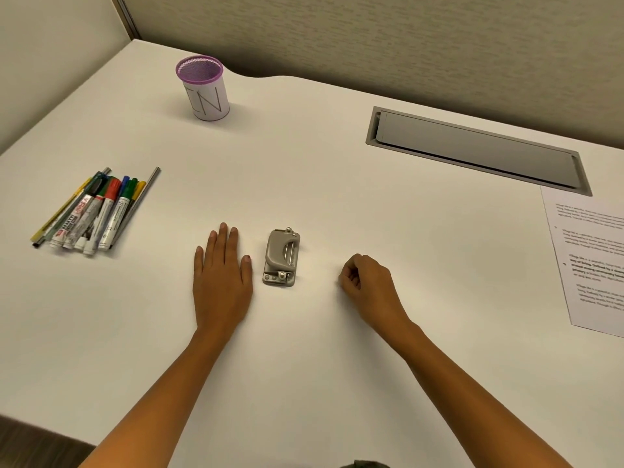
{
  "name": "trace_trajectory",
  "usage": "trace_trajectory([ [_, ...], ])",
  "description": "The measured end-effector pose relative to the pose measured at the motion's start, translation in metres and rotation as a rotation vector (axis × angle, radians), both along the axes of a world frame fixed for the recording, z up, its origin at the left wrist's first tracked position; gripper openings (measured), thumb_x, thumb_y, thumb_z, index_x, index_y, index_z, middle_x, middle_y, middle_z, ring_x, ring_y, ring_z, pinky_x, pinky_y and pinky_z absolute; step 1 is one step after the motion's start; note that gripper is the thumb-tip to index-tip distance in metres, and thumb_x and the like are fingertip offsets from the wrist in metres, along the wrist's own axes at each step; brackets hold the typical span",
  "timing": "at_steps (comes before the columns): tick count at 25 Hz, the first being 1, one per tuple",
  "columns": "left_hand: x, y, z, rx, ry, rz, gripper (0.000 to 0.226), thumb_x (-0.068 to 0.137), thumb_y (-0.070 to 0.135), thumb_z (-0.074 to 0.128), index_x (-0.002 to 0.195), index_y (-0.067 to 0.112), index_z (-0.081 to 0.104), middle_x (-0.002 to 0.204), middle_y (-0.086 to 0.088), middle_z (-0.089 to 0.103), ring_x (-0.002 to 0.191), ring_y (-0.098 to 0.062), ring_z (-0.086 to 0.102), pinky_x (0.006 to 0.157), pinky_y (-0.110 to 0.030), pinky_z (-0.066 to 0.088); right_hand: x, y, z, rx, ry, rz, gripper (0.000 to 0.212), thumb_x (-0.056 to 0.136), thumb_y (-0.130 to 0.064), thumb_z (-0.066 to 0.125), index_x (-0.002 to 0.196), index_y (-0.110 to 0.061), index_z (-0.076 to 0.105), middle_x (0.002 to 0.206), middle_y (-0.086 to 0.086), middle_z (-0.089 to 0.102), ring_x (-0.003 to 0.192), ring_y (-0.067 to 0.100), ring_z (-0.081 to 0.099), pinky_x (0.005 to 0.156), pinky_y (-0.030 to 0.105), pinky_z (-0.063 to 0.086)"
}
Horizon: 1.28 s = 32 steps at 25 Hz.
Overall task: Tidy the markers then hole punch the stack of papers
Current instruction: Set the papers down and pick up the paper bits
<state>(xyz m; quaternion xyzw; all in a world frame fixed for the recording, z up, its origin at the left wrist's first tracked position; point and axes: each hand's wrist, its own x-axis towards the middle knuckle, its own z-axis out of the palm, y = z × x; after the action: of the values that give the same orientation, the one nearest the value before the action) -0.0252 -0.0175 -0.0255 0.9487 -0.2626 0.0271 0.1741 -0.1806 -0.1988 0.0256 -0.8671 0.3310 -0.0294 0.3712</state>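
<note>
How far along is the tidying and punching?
Nothing looks done: the markers lie loose on the desk, none in the cup. Nothing is in hand: left hand flat, right hand curled, beside the punch. Left: both steps; the papers lie apart at the right.

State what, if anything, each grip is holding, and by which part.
Nothing is held. The left grip lies flat on the desk beside the hole punch, not touching it; the right grip is curled and empty.
</note>
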Motion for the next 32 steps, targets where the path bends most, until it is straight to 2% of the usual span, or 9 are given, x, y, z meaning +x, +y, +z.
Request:
trace_trajectory([
  [3,0.000,0.000,0.001,0.000,0.002,-0.002,0.052,0.098,0.023,0.040,0.147,0.010,0.030,0.156,-0.009,0.026,0.144,-0.024,0.022,0.119,-0.043,0.014,-0.002,-0.008,0.004,0.308,-0.065,-0.266,0.008,0.084,-0.004,0.058,0.080,-0.005,0.051,0.080,0.012,0.069,0.062,0.015,0.060,0.050,0.012,0.043],
  [5,-0.001,0.000,0.002,-0.011,-0.001,-0.003,0.051,0.098,0.023,0.041,0.146,0.010,0.031,0.155,-0.009,0.027,0.144,-0.024,0.023,0.119,-0.042,0.015,-0.003,-0.013,0.009,0.558,-0.143,-0.411,0.011,0.081,-0.001,0.065,0.082,-0.004,0.054,0.086,0.017,0.072,0.066,0.019,0.069,0.062,0.022,0.057],
  [8,-0.002,0.001,0.001,-0.030,-0.009,-0.001,0.051,0.097,0.023,0.041,0.146,0.011,0.031,0.155,-0.008,0.028,0.144,-0.023,0.023,0.119,-0.042,0.015,-0.004,-0.022,0.014,0.649,-0.216,-0.438,0.008,0.083,0.004,0.063,0.088,-0.002,0.062,0.088,0.018,0.071,0.069,0.021,0.070,0.071,0.030,0.058],
  [13,-0.001,0.002,-0.001,-0.036,-0.014,-0.007,0.051,0.098,0.024,0.041,0.146,0.011,0.031,0.155,-0.008,0.028,0.144,-0.022,0.023,0.119,-0.041,0.015,0.001,-0.029,0.028,0.554,-0.241,-0.393,0.010,0.083,0.002,0.067,0.088,-0.004,0.072,0.084,0.013,0.075,0.075,0.020,0.074,0.086,0.028,0.055],
  [17,0.000,0.003,-0.002,-0.003,-0.031,-0.015,0.053,0.098,0.025,0.039,0.147,0.010,0.029,0.156,-0.009,0.026,0.144,-0.024,0.023,0.119,-0.042,0.015,0.018,-0.027,0.041,0.454,-0.264,-0.370,0.009,0.080,0.000,0.070,0.083,-0.008,0.073,0.078,0.009,0.075,0.071,0.017,0.074,0.087,0.025,0.054],
  [19,0.000,0.003,-0.002,0.026,-0.027,-0.024,0.054,0.098,0.026,0.038,0.148,0.009,0.024,0.157,-0.010,0.022,0.145,-0.025,0.021,0.119,-0.043,0.014,0.031,-0.024,0.048,0.394,-0.264,-0.337,0.009,0.080,0.000,0.071,0.082,-0.008,0.074,0.077,0.007,0.075,0.070,0.016,0.074,0.083,0.022,0.053],
  [24,0.002,0.009,0.000,0.030,0.021,-0.086,0.059,0.099,0.034,0.032,0.151,0.012,0.014,0.160,-0.007,0.011,0.147,-0.022,0.010,0.120,-0.039,0.006,0.078,-0.011,0.067,0.264,-0.277,-0.299,0.007,0.080,-0.003,0.072,0.081,-0.009,0.075,0.075,0.006,0.074,0.064,0.007,0.072,0.051,0.001,0.041],
  [29,0.040,0.033,0.006,-0.094,0.098,-0.222,0.057,0.098,0.034,0.039,0.149,0.015,0.022,0.156,-0.003,0.026,0.144,-0.018,0.022,0.117,-0.029,0.014,0.147,-0.001,0.086,0.130,-0.321,-0.232,0.006,0.081,-0.003,0.071,0.080,-0.008,0.074,0.072,0.006,0.072,0.055,-0.001,0.067,0.046,0.004,0.043],
  [32,0.079,0.040,0.005,-0.065,0.082,-0.280,0.058,0.099,0.036,0.033,0.151,0.018,0.013,0.159,0.000,0.014,0.147,-0.015,0.009,0.119,-0.028,0.005,0.199,0.004,0.097,0.028,-0.337,-0.173,0.004,0.083,-0.005,0.070,0.085,-0.006,0.074,0.075,0.007,0.071,0.060,0.002,0.066,0.051,0.000,0.045],
])
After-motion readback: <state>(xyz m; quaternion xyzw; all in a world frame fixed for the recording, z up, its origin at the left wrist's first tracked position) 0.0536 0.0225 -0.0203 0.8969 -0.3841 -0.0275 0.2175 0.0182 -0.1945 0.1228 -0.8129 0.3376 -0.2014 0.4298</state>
